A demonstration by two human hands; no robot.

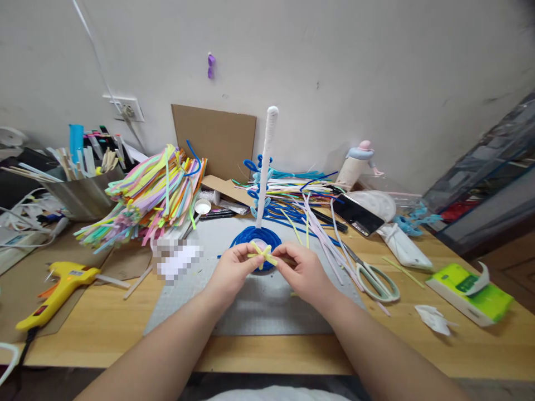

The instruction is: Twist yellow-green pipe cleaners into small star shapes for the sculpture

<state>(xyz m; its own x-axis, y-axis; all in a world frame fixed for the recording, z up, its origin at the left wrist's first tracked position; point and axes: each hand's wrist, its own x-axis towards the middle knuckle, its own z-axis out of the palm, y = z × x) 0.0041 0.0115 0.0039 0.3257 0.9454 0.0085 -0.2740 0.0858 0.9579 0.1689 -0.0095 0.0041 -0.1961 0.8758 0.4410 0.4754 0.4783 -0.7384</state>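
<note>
A small yellow star-like piece of fuzzy stems (264, 255) is pinched between my two hands over the grey mat (179, 312). My left hand (234, 270) grips its left side with thumb and fingers. On its right side, the thumb and fingers of my right hand (301, 270) are closed on a tip. Just behind the hands lies a round blue coiled base (240, 238), partly covered by them. A white wrapped stick (267, 161) rises upright from this base, with blue looped shapes (254, 192) beside it.
Scissors (378, 283), lilac stems (321, 234) and a black phone (358, 214) lie to the right, with a green tissue pack (470, 292) farther out. On the left are a yellow glue gun (58, 289), a colourful stem bundle (154, 195) and a metal container (79, 197).
</note>
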